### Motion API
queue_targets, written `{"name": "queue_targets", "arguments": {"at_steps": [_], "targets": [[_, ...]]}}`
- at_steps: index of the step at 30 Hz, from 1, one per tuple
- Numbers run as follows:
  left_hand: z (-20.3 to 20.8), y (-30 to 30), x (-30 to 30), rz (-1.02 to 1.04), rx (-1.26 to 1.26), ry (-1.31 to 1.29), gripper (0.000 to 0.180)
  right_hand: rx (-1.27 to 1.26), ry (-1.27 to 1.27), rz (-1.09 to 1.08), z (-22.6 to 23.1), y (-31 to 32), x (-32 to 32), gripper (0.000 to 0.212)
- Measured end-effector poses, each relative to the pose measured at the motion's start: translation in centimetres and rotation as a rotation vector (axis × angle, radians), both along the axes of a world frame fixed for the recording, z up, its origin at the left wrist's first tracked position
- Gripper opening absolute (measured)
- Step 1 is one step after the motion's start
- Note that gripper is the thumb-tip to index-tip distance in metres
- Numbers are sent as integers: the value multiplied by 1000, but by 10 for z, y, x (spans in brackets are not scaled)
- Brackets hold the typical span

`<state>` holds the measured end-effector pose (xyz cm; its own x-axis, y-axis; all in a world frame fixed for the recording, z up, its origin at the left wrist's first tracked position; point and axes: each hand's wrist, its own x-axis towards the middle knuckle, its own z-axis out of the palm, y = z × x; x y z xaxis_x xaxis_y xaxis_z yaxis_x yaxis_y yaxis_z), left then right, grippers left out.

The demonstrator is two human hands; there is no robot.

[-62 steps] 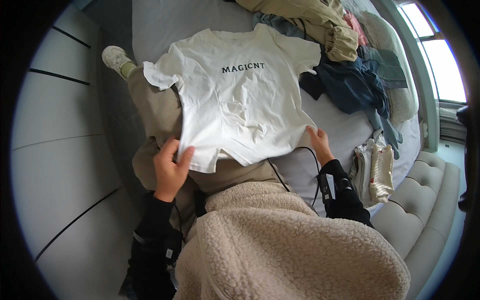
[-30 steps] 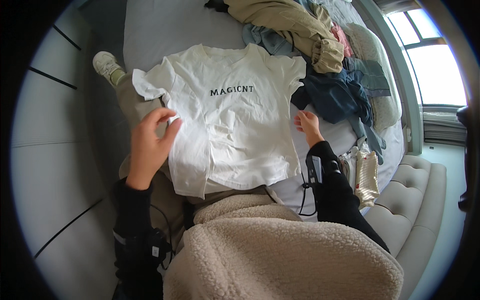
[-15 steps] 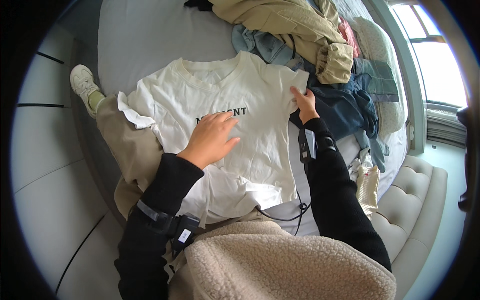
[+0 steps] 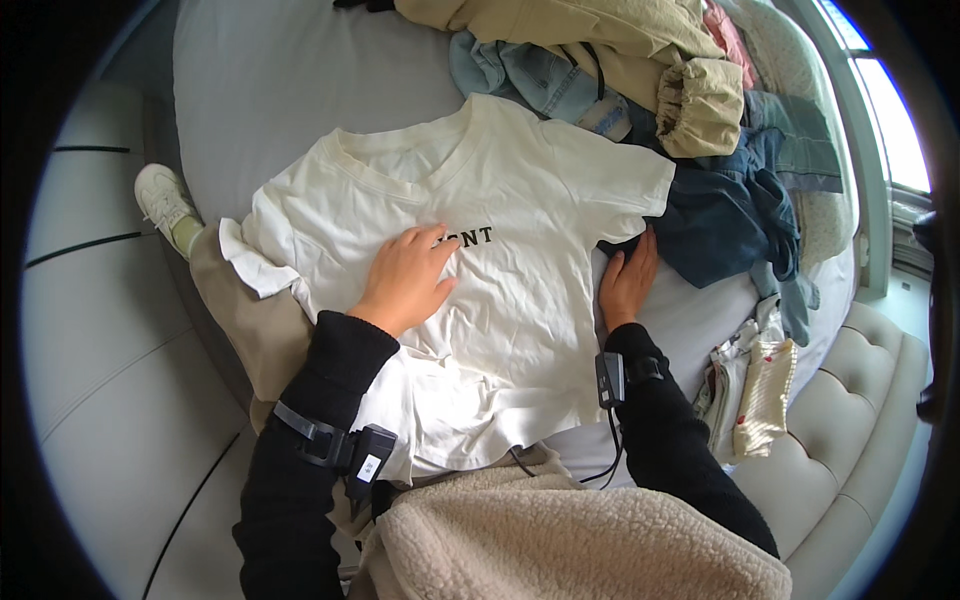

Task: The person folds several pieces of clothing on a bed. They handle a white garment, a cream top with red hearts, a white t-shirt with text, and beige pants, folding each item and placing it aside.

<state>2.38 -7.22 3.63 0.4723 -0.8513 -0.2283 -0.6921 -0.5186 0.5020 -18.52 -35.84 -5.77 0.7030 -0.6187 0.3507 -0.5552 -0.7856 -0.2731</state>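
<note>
A white T-shirt [image 4: 510, 310] with dark lettering on its chest lies spread over the bed, neckline pointing away from me. Its right sleeve is stretched out flat, while the left sleeve droops over my trouser leg. My left hand [image 4: 405, 280] rests on the shirt's chest with fingers extended, covering part of the lettering. Just beyond the shirt's right side, below the sleeve opening, my right hand [image 4: 629, 280] is held with its fingers straight and holds nothing. Creases run across the shirt's lower half.
Behind and to the right lies a heap of clothes: a khaki garment [image 4: 600, 35], light blue denim [image 4: 520, 75] and a dark blue garment [image 4: 715, 225]. Folded small garments [image 4: 768, 400] sit near the tufted headboard [image 4: 820, 470]. A black cable [image 4: 613, 450] hangs by my right forearm.
My right hand has let go of the right sleeve and moved down toward me. That sleeve now lies extended farther right. My left hand stays on the chest.
</note>
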Motion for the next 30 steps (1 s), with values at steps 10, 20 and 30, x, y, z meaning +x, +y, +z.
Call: {"name": "queue_targets", "arguments": {"at_steps": [10, 20, 30], "targets": [[7, -168, 56, 198, -370, 164, 22, 75, -2, -16, 2, -4, 3, 58], [-15, -220, 71, 132, -471, -17, 15, 154, 58, -71, 7, -4, 6, 60], [-5, -237, 25, 144, -664, -222, 18, 192, 63, -88, 7, -3, 5, 59]]}}
